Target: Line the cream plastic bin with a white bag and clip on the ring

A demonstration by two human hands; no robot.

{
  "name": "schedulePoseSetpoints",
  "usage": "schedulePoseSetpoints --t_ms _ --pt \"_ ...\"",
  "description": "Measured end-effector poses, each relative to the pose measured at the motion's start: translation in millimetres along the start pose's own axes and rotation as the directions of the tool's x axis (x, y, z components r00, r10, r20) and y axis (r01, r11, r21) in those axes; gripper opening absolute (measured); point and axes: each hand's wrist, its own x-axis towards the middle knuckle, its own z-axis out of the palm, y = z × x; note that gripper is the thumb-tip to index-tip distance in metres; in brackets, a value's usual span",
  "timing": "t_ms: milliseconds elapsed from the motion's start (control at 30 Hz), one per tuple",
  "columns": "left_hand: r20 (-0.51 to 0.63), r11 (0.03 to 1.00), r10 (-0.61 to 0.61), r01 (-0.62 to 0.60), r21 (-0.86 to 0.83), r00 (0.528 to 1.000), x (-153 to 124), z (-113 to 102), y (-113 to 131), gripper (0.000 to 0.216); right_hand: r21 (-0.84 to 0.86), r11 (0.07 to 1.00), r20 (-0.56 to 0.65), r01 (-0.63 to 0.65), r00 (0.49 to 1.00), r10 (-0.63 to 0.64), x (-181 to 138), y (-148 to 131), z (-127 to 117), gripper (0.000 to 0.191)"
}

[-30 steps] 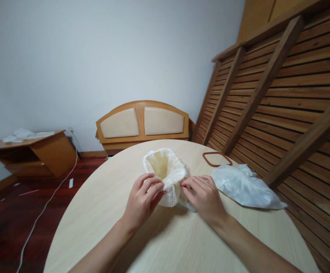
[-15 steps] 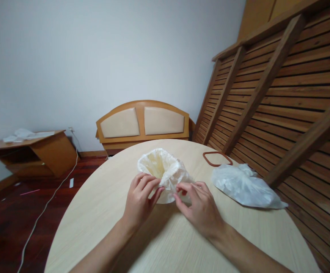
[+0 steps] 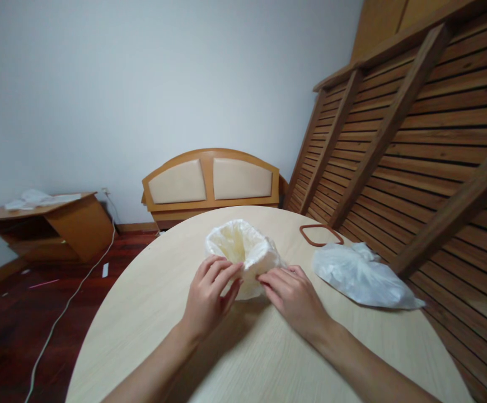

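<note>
A whitish plastic bag (image 3: 264, 252) lines a small pale bin (image 3: 249, 286) on the table, its mouth spread and its edge folded over the rim. The yellowish inside shows through the opening. My left hand (image 3: 212, 288) is at the near left side, fingers bent over the rim and closed on the bag's edge. On the near right side, my right hand (image 3: 294, 296) pinches the bag's hanging edge between thumb and fingers. Part of the bin's front is hidden behind both hands.
The round pale table (image 3: 151, 313) bears a brown rounded-square ring (image 3: 321, 244) and a filled white plastic bag (image 3: 361, 277) at right. Slatted wood panels (image 3: 428, 140) lean beyond it. A headboard (image 3: 210, 204) and a low cabinet (image 3: 75, 226) stand behind; a cable (image 3: 65, 310) crosses the floor.
The bag's near edge has been drawn down and lies smoother over the rim. My right fingers have come closer together, and the bin sits very slightly further right.
</note>
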Motion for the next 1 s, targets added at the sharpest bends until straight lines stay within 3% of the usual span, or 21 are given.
schedulePoseSetpoints --t_ms 100,200,333,400,733,833,1000 --pt "0.004 0.999 0.048 -0.048 -0.005 0.999 1 0 0 0.029 0.016 1.000 -0.039 0.019 0.999 -0.019 3 -2 -8 0.012" --pt "0.012 0.996 0.090 -0.090 -0.020 0.996 1 0 -1 0.025 0.019 1.000 -0.208 -0.017 0.978 0.020 7 -1 -16 0.007" --pt "0.038 0.992 0.124 -0.122 -0.031 0.992 0 -1 0 0.023 -0.007 0.986 -0.376 -0.168 0.914 0.153 9 12 -19 0.024" --pt "0.037 0.991 0.130 -0.128 -0.037 0.991 0 -1 1 0.022 0.003 0.975 -0.358 -0.224 0.910 0.210 8 21 -16 0.030" --pt "0.047 0.964 0.243 -0.237 -0.117 0.969 -4 -3 0 0.021 0.010 0.967 -0.160 -0.255 0.954 0.254 4 38 -13 0.019" --pt "0.054 0.958 0.268 -0.260 -0.119 0.962 -5 -4 1 0.020 0.051 0.961 -0.169 -0.271 0.946 0.275 3 40 -17 0.020" --pt "0.040 0.941 0.314 -0.305 -0.144 0.949 -4 -3 2 0.020 0.246 0.911 -0.238 -0.332 0.890 0.388 3 48 -22 0.020"
